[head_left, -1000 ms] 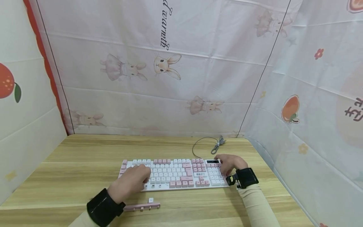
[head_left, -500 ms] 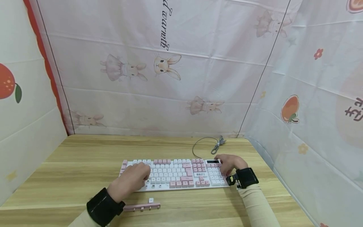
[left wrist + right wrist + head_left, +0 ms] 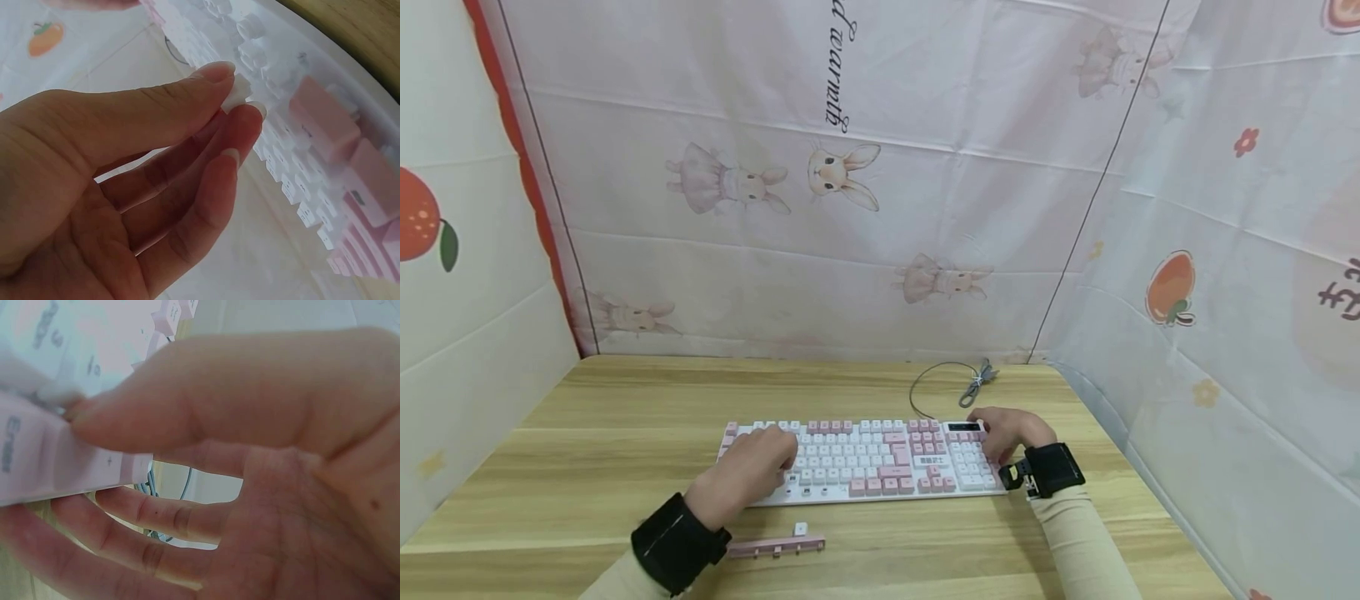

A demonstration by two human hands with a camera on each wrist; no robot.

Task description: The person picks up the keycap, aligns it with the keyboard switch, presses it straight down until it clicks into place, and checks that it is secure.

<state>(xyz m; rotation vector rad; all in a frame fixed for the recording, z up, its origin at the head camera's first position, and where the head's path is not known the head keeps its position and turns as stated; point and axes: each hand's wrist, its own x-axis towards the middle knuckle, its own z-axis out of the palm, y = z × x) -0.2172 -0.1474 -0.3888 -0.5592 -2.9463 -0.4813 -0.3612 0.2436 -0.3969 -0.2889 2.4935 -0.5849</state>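
A white and pink keyboard [image 3: 850, 457] lies flat on the wooden table. My left hand [image 3: 747, 468] is over its left part, and in the left wrist view the thumb and index finger pinch a small white keycap [image 3: 237, 94]. Bare white switches [image 3: 251, 55] show along the front row close by; whether the keycap touches one, I cannot tell. My right hand [image 3: 1011, 431] grips the keyboard's right end. In the right wrist view its thumb rests on the number pad beside the pink Enter key [image 3: 25, 447], with the fingers along the outer edge.
In front of the keyboard lie a long pink spacebar keycap [image 3: 786, 544] and a loose white keycap [image 3: 801, 528]. My left wrist partly hides the spacebar's near end. A bundled grey cable [image 3: 976, 385] lies behind. Printed cloth [image 3: 880, 317] walls the table.
My left hand has shifted slightly up and away over the keyboard, uncovering a little more of its front edge. The right hand stays in place.
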